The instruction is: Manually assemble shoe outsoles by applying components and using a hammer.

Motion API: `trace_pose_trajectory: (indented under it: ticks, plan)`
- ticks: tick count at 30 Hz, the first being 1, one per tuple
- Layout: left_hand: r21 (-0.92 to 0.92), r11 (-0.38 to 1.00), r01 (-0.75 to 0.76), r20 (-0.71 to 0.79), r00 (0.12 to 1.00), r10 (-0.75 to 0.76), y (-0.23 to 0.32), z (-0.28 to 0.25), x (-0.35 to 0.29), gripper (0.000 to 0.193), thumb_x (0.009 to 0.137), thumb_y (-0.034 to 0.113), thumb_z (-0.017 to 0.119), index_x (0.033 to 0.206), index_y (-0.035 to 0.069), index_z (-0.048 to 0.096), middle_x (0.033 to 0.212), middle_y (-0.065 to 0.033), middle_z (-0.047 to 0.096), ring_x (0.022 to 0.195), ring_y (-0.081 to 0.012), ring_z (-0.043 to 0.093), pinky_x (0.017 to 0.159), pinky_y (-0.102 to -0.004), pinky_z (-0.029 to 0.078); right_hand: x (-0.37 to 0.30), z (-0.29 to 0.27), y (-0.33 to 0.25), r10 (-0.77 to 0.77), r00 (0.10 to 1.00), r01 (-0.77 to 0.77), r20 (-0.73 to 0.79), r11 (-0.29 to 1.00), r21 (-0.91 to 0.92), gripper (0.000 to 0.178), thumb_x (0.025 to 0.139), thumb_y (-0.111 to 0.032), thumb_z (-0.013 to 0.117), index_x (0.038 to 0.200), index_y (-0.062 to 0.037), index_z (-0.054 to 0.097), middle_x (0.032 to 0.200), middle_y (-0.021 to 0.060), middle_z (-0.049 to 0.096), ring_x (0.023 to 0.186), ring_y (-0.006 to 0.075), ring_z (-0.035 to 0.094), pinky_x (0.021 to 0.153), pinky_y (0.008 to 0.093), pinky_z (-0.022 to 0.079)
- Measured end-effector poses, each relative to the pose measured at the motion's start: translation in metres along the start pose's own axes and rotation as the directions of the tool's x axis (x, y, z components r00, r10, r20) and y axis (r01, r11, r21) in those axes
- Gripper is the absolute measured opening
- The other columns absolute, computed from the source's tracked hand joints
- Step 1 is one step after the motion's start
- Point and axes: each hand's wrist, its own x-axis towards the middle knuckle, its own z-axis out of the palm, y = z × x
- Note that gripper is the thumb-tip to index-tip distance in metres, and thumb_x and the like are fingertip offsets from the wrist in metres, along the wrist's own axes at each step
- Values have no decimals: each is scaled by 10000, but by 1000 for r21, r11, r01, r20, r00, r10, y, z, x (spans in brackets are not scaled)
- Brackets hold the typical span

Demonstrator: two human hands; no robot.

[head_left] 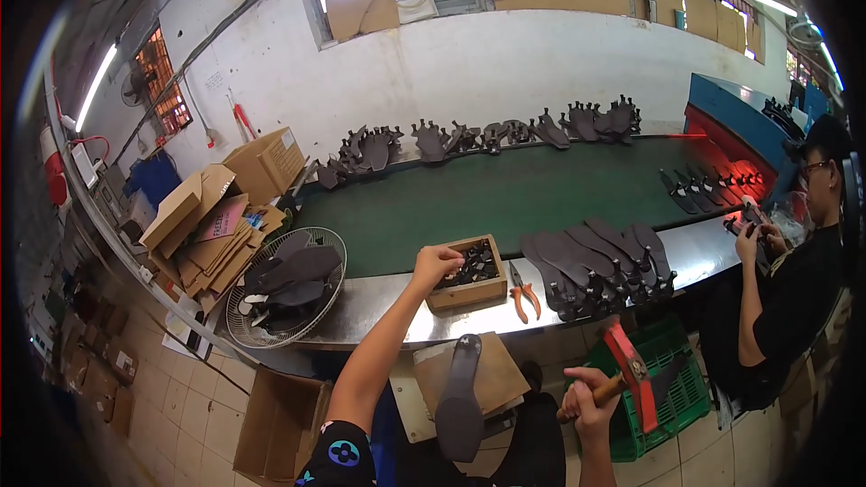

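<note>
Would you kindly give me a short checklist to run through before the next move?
1. Hammer gripped in the right hand: ok.
2. Left hand at the wooden box of small dark pieces: ok.
3. Piece pinched in the left fingers: cannot tell, too small to see.
4. Dark shoe sole fully supported by the tan board: not ok, its near end overhangs.
5. Orange-handled pliers apart from the sole: ok, beside the box.

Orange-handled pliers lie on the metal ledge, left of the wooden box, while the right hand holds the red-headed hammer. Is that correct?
Not quite: in the head view, the orange-handled pliers lie on the metal ledge right of the wooden box. The right hand does hold the red-headed hammer.
</note>
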Motion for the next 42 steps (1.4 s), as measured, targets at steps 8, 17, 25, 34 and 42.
trace_pose_trajectory:
  ticks: [8,17,25,34,42]
  plan:
    - [-466,880,-94,-130,991,37,126,33,-179,140,934,55,655,1020,-50,694,895,-114,708,754,-166,690,653,-278,555,30,64,-23,19,997,-11,69,993,-115,218,943,-65,630,1136,35,651,716,44,606,477,56,479,419,203,380]
    - [-84,861,-502,-199,855,479,161,41,-298,192,821,-63,735,1002,-3,712,989,-126,681,808,-174,683,679,-253,551,19,105,-43,40,900,76,434,966,-245,246,872,-83,745,1091,12,687,980,92,663,651,62,544,556,196,424]
    - [438,842,-314,-244,860,448,11,41,-209,335,784,265,805,1034,64,708,1138,-144,661,861,-348,664,835,-410,501,54,91,6,95,935,62,341,905,-420,204,838,-83,766,1008,22,720,899,40,702,717,38,579,612,209,457]
    - [421,888,-184,-130,957,260,-6,58,-210,238,779,223,759,981,97,749,1040,-120,725,989,-286,676,1065,-525,351,104,78,82,344,876,-134,338,848,-513,194,886,-84,716,1031,45,703,886,43,701,813,109,630,746,273,516]
    - [417,887,-199,-160,944,288,3,51,-219,241,791,223,771,974,69,735,1027,-126,725,1010,-283,669,1072,-520,348,94,87,73,176,847,244,502,711,-660,230,814,-47,731,1030,10,675,864,105,681,774,179,651,725,308,511]
